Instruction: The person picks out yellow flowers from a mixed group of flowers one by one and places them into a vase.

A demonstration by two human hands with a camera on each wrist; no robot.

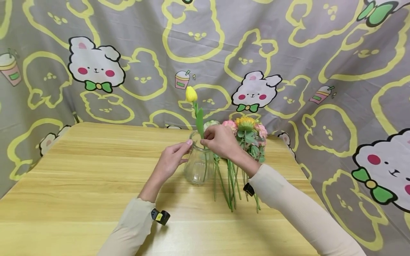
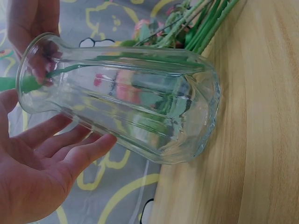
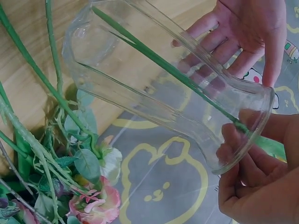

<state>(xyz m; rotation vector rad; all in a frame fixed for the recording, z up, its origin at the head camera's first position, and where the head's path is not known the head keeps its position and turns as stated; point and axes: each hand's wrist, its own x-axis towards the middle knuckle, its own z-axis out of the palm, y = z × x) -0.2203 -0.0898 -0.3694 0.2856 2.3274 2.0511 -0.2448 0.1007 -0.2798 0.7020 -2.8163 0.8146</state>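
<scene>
We see a clear glass vase (image 1: 194, 169) standing upright on the wood-grained surface (image 1: 96, 170), with a yellow tulip (image 1: 200, 122) set partly inside it. The right grip (image 1: 221, 141) pinches the tulip's green stem between thumb and fingers at the vase's mouth, so the bloom and its leaf rise above the rim while the lower stem runs down through the glass toward the base; we cannot tell whether its end touches the bottom. The left grip (image 1: 169, 160) is open beside the vase, its fingers rather straight along the glass wall and its thumb next to the rim; how firmly it presses, if at all, we cannot make out. To the right of the vase we find a bunch of other flowers, their long stems (image 1: 231, 181) pointing toward the person and their heads near the far edge: a yellow-orange flower (image 1: 246, 123), pink flowers (image 1: 229, 124), a whitish-green flower (image 1: 211, 123) and grey-green leaves (image 1: 251, 138). We also see pale sleeves (image 1: 272, 185) on both arms, a small black device (image 1: 161, 217) at the left wrist, and, behind everything, a grey cloth (image 1: 144, 103) printed with rabbits, yellow outlines and drink cups.
</scene>
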